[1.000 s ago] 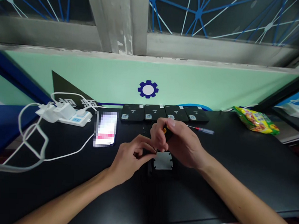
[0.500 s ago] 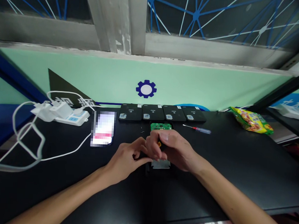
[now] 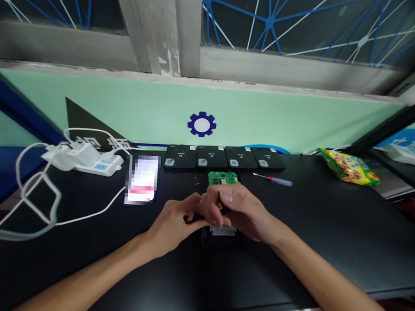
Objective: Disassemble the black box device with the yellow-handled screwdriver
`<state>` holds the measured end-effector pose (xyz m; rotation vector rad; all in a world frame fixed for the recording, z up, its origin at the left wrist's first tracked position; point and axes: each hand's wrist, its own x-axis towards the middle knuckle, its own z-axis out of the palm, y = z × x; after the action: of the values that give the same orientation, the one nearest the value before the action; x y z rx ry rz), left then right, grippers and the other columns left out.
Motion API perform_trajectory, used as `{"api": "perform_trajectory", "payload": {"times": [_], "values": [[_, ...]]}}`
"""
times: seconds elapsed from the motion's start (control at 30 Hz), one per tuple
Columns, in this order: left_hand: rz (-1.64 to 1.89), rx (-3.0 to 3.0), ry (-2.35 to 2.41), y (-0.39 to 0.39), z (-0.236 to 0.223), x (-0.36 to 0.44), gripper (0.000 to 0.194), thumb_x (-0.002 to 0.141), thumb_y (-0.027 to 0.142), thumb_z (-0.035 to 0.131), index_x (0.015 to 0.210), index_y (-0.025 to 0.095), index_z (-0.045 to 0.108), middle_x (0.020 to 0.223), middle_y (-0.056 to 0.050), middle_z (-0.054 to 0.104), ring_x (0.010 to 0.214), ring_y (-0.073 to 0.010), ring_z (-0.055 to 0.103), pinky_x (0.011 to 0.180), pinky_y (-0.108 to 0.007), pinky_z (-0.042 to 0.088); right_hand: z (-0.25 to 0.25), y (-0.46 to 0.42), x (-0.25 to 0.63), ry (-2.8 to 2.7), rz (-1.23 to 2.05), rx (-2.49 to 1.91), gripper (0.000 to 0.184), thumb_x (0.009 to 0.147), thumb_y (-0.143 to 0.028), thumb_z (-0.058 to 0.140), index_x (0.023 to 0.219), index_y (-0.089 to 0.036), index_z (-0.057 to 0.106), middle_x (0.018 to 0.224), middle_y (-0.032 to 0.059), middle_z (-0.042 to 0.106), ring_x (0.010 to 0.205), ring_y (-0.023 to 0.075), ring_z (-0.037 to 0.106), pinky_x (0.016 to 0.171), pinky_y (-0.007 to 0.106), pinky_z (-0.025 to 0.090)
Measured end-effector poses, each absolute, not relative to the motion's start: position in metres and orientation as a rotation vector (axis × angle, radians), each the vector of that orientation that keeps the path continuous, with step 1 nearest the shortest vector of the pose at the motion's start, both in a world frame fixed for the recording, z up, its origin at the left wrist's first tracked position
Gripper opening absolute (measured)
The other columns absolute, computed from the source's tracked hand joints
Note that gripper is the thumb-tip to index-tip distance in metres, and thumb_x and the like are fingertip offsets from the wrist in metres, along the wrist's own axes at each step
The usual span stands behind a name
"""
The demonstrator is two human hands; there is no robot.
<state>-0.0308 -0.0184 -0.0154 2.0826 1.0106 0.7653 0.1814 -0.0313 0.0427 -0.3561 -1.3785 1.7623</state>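
In the middle of the black table lies an opened black device with a green circuit board [image 3: 223,176] at its far end and a silver metal plate [image 3: 223,231] at its near end. My right hand [image 3: 237,208] is closed around a black-and-yellow screwdriver [image 3: 220,206], held over the device; its tip is hidden by my fingers. Bent inward, the thumb and index finger of my left hand [image 3: 176,221] meet at the device's left edge, beside the right fingers. What they pinch, if anything, is hidden.
Several closed black devices [image 3: 180,157] stand in a row along the wall. A second screwdriver [image 3: 279,181] with a clear handle lies right. Tiny dark pieces [image 3: 197,182] sit left of the board. A phone [image 3: 142,180], power strip [image 3: 104,164], white cables [image 3: 55,198] and snack bag [image 3: 349,167] surround the area.
My right hand has come down and nearer over the metal plate with the screwdriver, uncovering the green circuit board. My left hand stays at the device's edge. The view has shifted slightly.
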Motion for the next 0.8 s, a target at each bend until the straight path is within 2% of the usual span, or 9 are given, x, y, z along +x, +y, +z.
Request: {"api": "perform_trajectory", "payload": {"times": [0.17,0.37,0.47,0.63,0.73,0.8], "values": [[0.797,2.114,0.988,-0.02,-0.015,-0.03,0.026,0.1,0.038,0.073,0.083,0.022,0.062,0.063,0.01,0.049,0.055,-0.0096,0.043,0.056,-0.024,0.034,0.043,-0.032,0.182,-1.374,1.759,-0.358,0.043,0.111,-0.043,0.054,0.078,-0.017,0.066,0.07,-0.0007,0.049,0.064,0.0161,0.04,0.073,0.034,0.036],[0.749,2.111,1.003,-0.019,-0.015,-0.028,0.025,0.095,0.036,0.078,0.082,0.022,0.062,0.063,0.009,0.046,0.056,-0.0102,0.042,0.056,-0.024,0.032,0.039,-0.031,0.183,-1.374,1.765,-0.359,0.044,0.111,-0.044,0.053,0.08,-0.017,0.066,0.068,-0.0012,0.047,0.064,0.0167,0.041,0.072,0.034,0.036],[0.707,2.093,0.988,-0.017,-0.013,-0.028,0.019,0.096,0.036,0.077,0.087,0.022,0.067,0.065,0.008,0.052,0.057,-0.0108,0.044,0.056,-0.024,0.033,0.035,-0.029,0.185,-1.35,1.768,-0.364,0.042,0.11,-0.047,0.058,0.081,-0.017,0.067,0.073,0.0009,0.054,0.066,0.0165,0.045,0.068,0.032,0.038],[0.636,2.082,0.998,-0.017,-0.01,-0.028,0.011,0.093,0.033,0.075,0.093,0.022,0.072,0.067,0.006,0.058,0.059,-0.0118,0.047,0.059,-0.024,0.036,0.03,-0.028,0.186,-1.287,1.772,-0.328,0.025,0.104,-0.04,0.073,0.094,-0.018,0.065,0.087,0.0051,0.069,0.068,0.0165,0.061,0.069,0.031,0.047],[0.626,2.094,0.99,-0.017,-0.011,-0.028,0.007,0.091,0.029,0.075,0.094,0.022,0.074,0.064,0.007,0.054,0.057,-0.011,0.045,0.058,-0.023,0.034,0.032,-0.03,0.186,-1.251,1.814,-0.319,0.022,0.104,-0.038,0.072,0.097,-0.021,0.058,0.078,0.0003,0.069,0.055,0.0123,0.051,0.062,0.028,0.042],[0.661,2.116,0.97,-0.017,-0.012,-0.028,0.008,0.09,0.027,0.076,0.096,0.022,0.075,0.061,0.009,0.048,0.054,-0.0102,0.04,0.056,-0.023,0.031,0.035,-0.031,0.186,-1.244,1.823,-0.348,0.024,0.104,-0.04,0.07,0.095,-0.022,0.056,0.067,-0.0052,0.058,0.052,0.0112,0.038,0.061,0.027,0.035]]}}
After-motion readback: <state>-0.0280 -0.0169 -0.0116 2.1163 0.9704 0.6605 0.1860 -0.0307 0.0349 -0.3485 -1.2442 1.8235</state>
